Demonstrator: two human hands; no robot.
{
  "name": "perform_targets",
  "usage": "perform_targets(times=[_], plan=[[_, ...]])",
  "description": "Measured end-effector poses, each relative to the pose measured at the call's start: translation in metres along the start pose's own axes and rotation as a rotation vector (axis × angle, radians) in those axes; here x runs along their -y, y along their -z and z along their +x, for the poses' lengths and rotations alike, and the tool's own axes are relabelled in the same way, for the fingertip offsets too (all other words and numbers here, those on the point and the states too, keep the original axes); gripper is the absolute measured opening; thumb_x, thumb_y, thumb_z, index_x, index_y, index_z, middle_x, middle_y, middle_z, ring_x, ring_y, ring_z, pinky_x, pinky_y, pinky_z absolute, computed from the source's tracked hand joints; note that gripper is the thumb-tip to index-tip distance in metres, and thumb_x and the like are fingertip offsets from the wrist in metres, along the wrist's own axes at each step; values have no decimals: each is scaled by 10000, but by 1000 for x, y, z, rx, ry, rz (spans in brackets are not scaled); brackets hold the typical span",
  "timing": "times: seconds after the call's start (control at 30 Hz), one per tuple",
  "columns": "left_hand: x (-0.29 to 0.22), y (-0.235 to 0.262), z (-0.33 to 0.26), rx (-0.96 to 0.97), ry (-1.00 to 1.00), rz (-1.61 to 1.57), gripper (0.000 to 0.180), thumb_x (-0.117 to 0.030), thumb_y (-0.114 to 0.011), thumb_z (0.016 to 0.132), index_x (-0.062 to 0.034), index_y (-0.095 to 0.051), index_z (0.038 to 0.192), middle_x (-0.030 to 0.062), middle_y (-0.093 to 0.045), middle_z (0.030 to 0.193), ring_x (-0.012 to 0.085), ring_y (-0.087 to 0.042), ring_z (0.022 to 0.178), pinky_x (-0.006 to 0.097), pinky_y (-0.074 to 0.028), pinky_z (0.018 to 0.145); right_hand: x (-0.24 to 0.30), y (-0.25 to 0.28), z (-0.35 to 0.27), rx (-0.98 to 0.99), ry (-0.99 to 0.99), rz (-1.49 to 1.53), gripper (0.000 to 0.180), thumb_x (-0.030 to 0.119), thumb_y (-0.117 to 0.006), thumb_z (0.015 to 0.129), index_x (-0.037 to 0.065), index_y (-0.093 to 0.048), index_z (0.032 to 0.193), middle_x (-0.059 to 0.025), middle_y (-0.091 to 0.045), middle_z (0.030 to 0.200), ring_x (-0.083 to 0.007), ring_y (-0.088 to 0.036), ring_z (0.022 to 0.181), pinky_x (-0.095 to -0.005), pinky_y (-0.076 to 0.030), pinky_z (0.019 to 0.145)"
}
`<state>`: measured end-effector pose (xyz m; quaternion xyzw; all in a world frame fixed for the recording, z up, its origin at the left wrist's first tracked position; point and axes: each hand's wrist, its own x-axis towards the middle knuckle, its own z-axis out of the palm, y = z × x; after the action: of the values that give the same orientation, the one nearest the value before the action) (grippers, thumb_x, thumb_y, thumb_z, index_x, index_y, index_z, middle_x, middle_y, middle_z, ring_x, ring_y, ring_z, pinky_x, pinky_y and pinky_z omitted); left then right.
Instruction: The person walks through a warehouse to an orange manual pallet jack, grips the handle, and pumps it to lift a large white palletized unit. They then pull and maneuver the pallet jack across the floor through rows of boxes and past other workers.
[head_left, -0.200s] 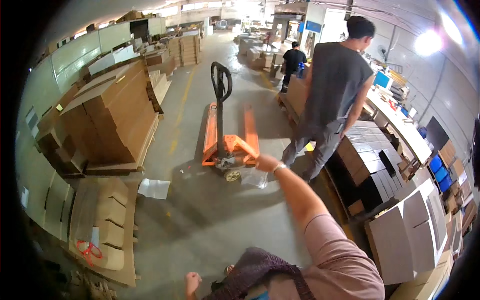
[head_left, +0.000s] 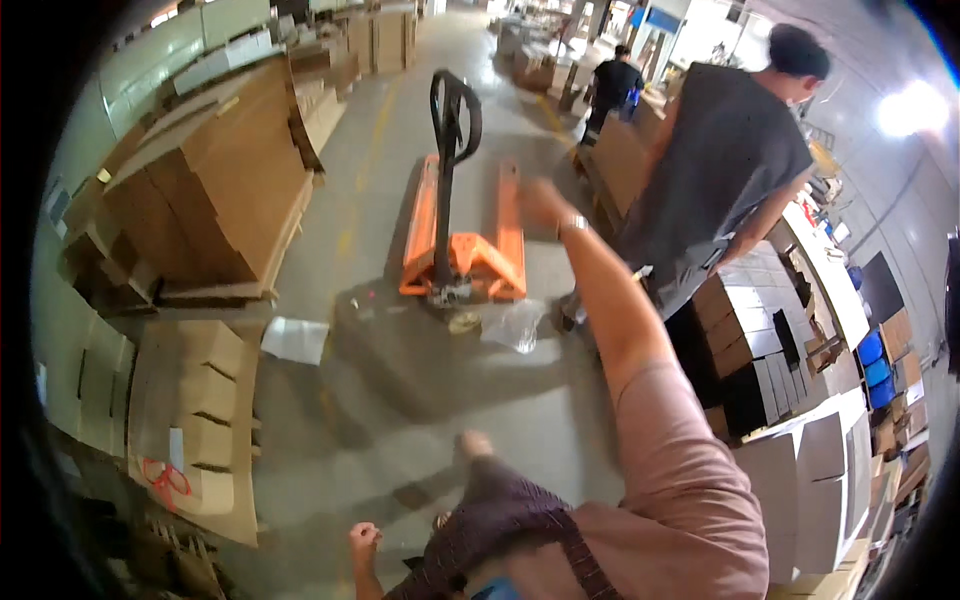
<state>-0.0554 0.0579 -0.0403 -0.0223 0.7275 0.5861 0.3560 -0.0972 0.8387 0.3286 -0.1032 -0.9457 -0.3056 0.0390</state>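
My right arm is stretched forward, and my right hand point(head_left: 545, 206), smeared by motion, is in the air beside the right fork of an orange pallet jack point(head_left: 468, 252). I cannot see a grip on the jack. Its black loop handle point(head_left: 456, 115) stands upright, left of that hand. Low in the view, near my dark apron point(head_left: 505, 510), my left hand point(head_left: 366, 538) hangs with its fingers curled and nothing visible in them. Clear plastic film point(head_left: 517, 325) lies on the floor by the jack's wheel.
Stacked cardboard point(head_left: 205, 180) on a pallet stands left, with a lower stack point(head_left: 205, 395) nearer. A white sheet point(head_left: 295, 340) lies on the floor. A person point(head_left: 715, 150) in a dark sleeveless top stands close on the right, beside stacked boxes point(head_left: 755, 340). Another person point(head_left: 612, 85) is farther off.
My right hand has moved up and forward in view. The jack appears nearer beneath me, and the view tilts lower. The person on the right has shifted rightward in view.
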Motion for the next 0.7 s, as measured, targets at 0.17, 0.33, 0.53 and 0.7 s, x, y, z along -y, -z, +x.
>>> perform_targets(times=[0.17,0.33,0.53,0.7], plan=[[22,-16,-35,46,140,635,109,-150,-636,817,-43,-654,810,79,-653,686,185,-648,704,319,-501,565,-78,26,143,-326,-484,918,427,372,-656,817,-37,-702,928,-241,-685,1001,-405,-647,967,-448,-512,872],[38,-71,-47,271,333,1140,122,-203,-669,725,-88,-678,685,73,-658,683,249,-653,628,357,-519,562,-121,12,233,-244,-616,1007,501,439,-733,801,-40,-698,942,-134,-692,862,-242,-689,834,-369,-543,735],[6,-119,-44,60,282,548,189,-190,-669,833,-2,-684,833,84,-679,711,190,-670,615,320,-526,553,-126,6,271,59,-569,1761,282,152,-765,817,-66,-635,941,-111,-645,778,-234,-668,646,-343,-556,553],[-49,-142,-27,-98,223,244,179,-130,-643,866,41,-663,917,99,-693,742,148,-668,635,297,-513,543,-113,25,261,-13,-522,1654,166,79,-696,812,-58,-602,817,-103,-602,713,-208,-607,581,-351,-538,518]])
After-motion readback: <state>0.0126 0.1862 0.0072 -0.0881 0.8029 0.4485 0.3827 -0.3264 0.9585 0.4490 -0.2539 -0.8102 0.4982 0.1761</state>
